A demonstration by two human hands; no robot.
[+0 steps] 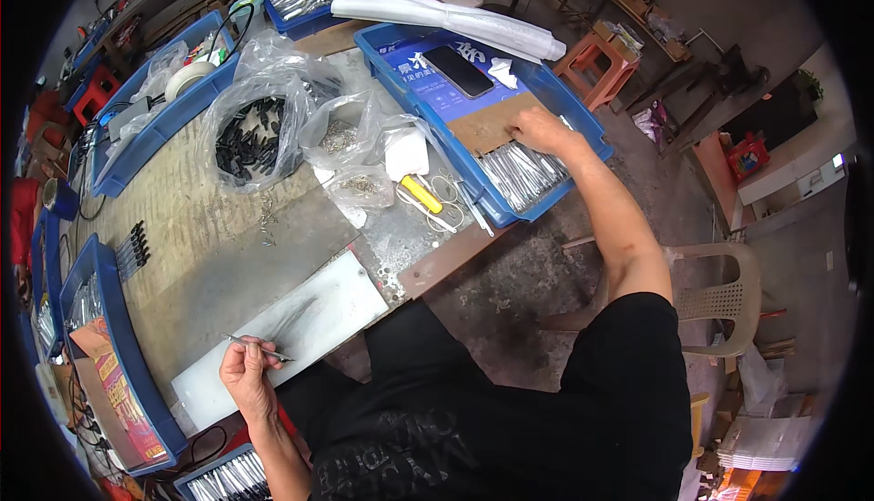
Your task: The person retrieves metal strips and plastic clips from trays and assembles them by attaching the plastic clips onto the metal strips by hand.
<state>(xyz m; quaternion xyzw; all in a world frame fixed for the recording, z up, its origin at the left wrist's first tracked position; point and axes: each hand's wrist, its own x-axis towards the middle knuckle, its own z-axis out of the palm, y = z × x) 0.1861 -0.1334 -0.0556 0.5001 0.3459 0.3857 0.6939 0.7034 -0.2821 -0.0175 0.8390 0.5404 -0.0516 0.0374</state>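
My left hand [248,374] is closed around a thin metal rod with a dark tip [259,346], held over the near end of a white board [300,314]. A dark smudge marks the board's middle. My right hand [543,131] reaches into a blue tray [523,211] at the right, its fingers curled down where a brown cardboard sheet [487,124] meets a layer of slim silvery metal rods [519,176]. Whatever those fingertips grip is hidden.
Plastic bags of black parts [248,141] and small metal pieces [341,137] lie beyond the board. Near them is a yellow-handled tool [421,194]. A phone [460,71] rests on the tray's cardboard. More blue trays [137,392] line the left; a plastic chair [719,301] stands right.
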